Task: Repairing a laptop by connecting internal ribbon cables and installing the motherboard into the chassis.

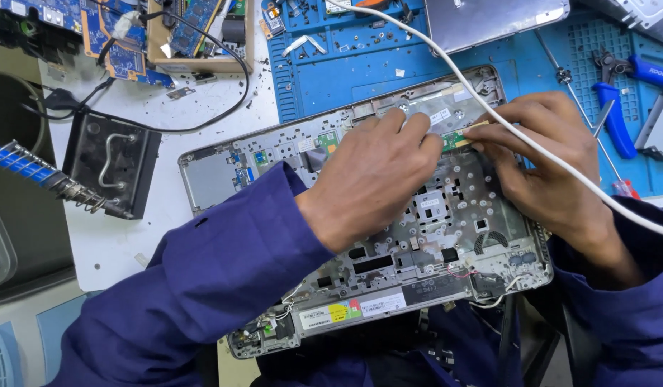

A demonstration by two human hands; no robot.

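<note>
A grey laptop chassis (446, 236) lies upside down across the bench, its metal inner frame facing up. My left hand (378, 175) rests on the middle of it, fingertips pressing near a small green circuit board (455, 138). My right hand (543, 161) comes in from the right and pinches a thin flat ribbon strip (477, 126) at that board. Both sleeves are dark blue. A white cable (489, 107) runs diagonally over my right hand and wrist.
A blue work mat (360, 72) lies behind the chassis with small parts on it. Blue-handled pliers (618, 107) and a screwdriver (582, 107) sit at the right. A black box with a metal handle (112, 168) and a soldering stand coil (66, 188) are at the left. Circuit boards (123, 43) lie far left.
</note>
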